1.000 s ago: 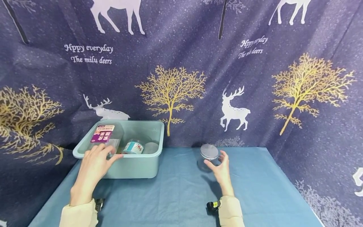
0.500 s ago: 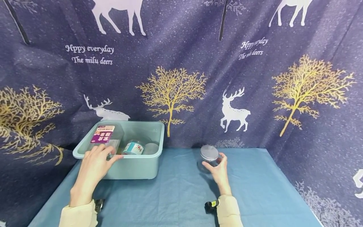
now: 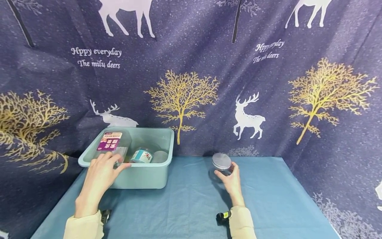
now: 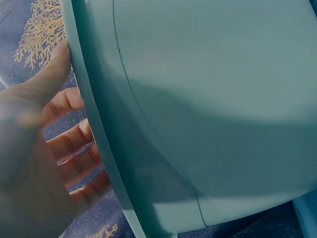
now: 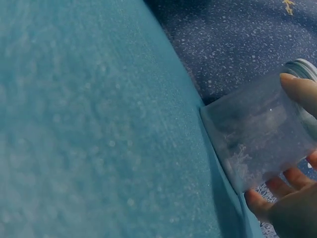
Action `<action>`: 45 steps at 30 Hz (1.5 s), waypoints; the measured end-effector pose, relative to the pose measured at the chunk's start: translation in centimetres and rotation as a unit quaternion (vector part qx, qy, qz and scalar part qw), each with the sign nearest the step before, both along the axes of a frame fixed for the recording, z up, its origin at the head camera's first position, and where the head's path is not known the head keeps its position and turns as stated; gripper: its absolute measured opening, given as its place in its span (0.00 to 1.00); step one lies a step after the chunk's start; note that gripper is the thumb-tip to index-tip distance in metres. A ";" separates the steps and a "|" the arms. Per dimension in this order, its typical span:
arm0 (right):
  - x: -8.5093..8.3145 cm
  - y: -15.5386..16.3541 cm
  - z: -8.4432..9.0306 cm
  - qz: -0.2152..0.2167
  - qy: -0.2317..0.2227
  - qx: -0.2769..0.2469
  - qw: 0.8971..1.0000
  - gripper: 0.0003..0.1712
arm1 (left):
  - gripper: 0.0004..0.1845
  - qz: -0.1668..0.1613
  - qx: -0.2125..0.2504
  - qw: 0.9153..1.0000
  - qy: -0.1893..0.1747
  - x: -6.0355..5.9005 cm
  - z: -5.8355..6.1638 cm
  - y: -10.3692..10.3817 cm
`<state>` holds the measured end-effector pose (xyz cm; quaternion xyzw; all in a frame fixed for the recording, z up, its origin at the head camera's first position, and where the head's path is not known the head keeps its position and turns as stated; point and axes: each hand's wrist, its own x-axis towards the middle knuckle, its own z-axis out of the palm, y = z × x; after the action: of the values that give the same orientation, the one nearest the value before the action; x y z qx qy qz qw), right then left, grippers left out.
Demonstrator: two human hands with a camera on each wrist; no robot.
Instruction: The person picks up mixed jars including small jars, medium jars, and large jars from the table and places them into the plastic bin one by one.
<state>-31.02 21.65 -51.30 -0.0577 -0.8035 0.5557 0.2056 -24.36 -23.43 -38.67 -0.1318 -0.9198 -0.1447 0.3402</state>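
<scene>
In the head view my right hand (image 3: 232, 182) grips a clear jar with a silver lid (image 3: 222, 160), standing upright on the blue cloth. The right wrist view shows the thumb near the lid and the fingers along the side of the jar (image 5: 255, 139). My left hand (image 3: 100, 174) reaches over the front rim of a pale green bin (image 3: 137, 174), its thumb along the rim. In the left wrist view the fingertips of that hand (image 4: 37, 134) are hidden behind the rim. Close by, inside the bin, lies a clear jar with a purple label (image 3: 108, 142).
Also in the bin are a small tub with a blue and white label (image 3: 141, 156) and a round translucent item (image 3: 160, 156). The blue cloth (image 3: 185, 205) covers the table. A dark curtain printed with deer and trees (image 3: 191, 39) hangs behind and at both sides.
The view has shifted slightly. My right hand's grip on the jar has changed a little, while the jar stays in place. My left hand has stayed at the bin's rim.
</scene>
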 end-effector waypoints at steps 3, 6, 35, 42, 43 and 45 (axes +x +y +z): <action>-0.2 -0.1 0.0 0.008 -0.004 0.014 1.000 0.56 | 0.15 0.000 0.002 1.000 0.001 0.0 0.0 0.0; -0.4 -0.2 -0.1 0.008 -0.014 0.026 1.000 0.56 | 0.15 -0.001 0.002 1.000 0.003 0.0 0.0 -0.1; 0.7 0.1 2.1 0.000 0.030 0.027 0.999 0.54 | 0.15 -0.001 0.012 1.000 -0.016 0.2 0.3 0.2; 1.4 0.0 3.6 -0.006 0.060 0.005 0.998 0.54 | 0.15 0.003 0.013 1.000 -0.022 0.3 0.0 0.1; 1.5 0.0 3.9 -0.005 0.064 0.004 0.998 0.54 | 0.15 0.003 0.013 1.000 -0.021 0.3 0.0 0.1; 1.6 0.0 4.3 -0.003 0.069 0.007 0.998 0.54 | 0.15 0.003 0.013 1.000 -0.016 0.3 0.0 0.1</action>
<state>-29.38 21.65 -47.02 -0.0208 -0.7909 0.5524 0.2626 -24.07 -23.34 -38.63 -0.1228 -0.9233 -0.1579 0.3278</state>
